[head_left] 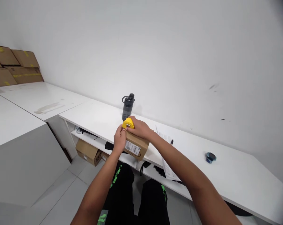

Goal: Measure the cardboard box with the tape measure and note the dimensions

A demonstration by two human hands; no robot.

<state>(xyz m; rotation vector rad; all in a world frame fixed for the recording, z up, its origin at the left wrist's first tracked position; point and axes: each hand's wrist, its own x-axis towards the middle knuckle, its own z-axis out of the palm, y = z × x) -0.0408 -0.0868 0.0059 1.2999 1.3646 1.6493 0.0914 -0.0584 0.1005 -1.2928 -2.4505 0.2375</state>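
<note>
A yellow tape measure point(128, 123) is in my right hand point(141, 127), whose fingers wrap round it from behind and the right. It sits just above the top left end of a brown cardboard box point(143, 144). My left hand point(119, 139) is closed against the left end of that box, its fingertips close under the tape measure. Whether any blade is drawn out between my hands I cannot tell. A white printed label point(132, 147) is stuck to the side of the box facing me. The box is at the front edge of the white table point(96, 116).
Behind my hands stands a dark water bottle point(128, 106). To the right are paper sheets point(171, 172), a black pen point(172, 142) and a small dark-blue object point(210, 157). Another carton point(88, 151) lies under the shelf. Several cartons point(26, 75) are stacked far left.
</note>
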